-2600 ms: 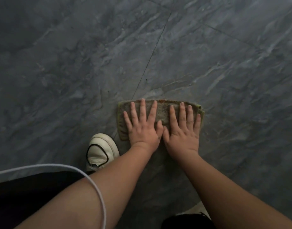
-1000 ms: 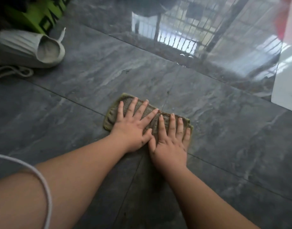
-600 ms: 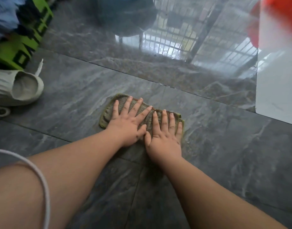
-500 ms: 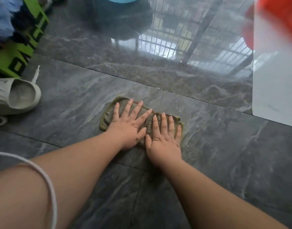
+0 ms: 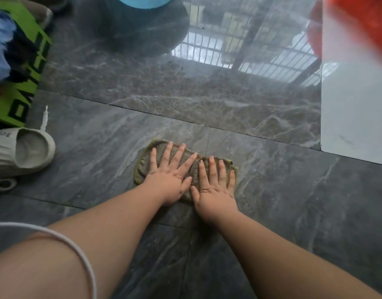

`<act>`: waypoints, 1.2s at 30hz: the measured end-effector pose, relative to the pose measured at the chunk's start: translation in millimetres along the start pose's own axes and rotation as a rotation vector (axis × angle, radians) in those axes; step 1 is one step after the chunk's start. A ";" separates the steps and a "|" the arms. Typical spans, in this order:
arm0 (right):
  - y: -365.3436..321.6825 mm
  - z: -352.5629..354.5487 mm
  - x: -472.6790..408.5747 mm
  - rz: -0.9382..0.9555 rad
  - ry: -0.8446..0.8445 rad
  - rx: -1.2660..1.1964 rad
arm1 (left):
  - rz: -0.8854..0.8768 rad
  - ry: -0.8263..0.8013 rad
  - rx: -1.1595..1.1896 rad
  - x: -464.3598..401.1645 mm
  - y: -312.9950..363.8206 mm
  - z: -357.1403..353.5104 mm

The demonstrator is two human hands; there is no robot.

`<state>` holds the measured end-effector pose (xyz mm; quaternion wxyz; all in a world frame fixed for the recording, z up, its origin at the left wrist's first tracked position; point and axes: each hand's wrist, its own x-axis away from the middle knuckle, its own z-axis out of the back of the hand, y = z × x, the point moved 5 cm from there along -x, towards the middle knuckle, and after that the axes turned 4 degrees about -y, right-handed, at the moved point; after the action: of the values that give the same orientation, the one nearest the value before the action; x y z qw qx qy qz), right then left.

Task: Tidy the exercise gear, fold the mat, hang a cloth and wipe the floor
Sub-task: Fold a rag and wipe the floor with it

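Observation:
A folded grey-green cloth lies flat on the dark grey marble floor in the middle of the view. My left hand presses on its left half with fingers spread and straight. My right hand presses on its right half, fingers straight, thumb beside my left thumb. Both palms cover most of the cloth; only its far and left edges show.
A pale slip-on shoe lies at the left edge, with a green bag with black letters behind it. A blue-topped round object stands at the top. A white panel and something red stand at the right. A white cord crosses my left arm.
Both hands have pushed the cloth forward across the floor, away from me. The view has lifted, bringing the shoe, the green bag and the white panel into sight.

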<state>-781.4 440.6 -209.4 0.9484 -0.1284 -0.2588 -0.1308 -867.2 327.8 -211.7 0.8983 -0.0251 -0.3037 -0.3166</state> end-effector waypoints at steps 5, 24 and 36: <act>1.2 -0.2 -2.9 0.021 -0.012 -0.027 | 0.031 -0.085 -0.004 0.7 2.6 4.6; 16.1 38.7 -80.8 0.052 0.277 -0.008 | 0.088 0.268 -0.027 -74.3 -12.7 40.0; 51.4 53.1 -68.6 -0.095 0.316 -0.206 | 0.084 0.336 0.014 -70.9 -33.8 49.7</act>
<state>-846.6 517.5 -210.2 0.9518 -0.1901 -0.0977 -0.2198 -956.8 351.8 -216.0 0.9490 0.0218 -0.1504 -0.2764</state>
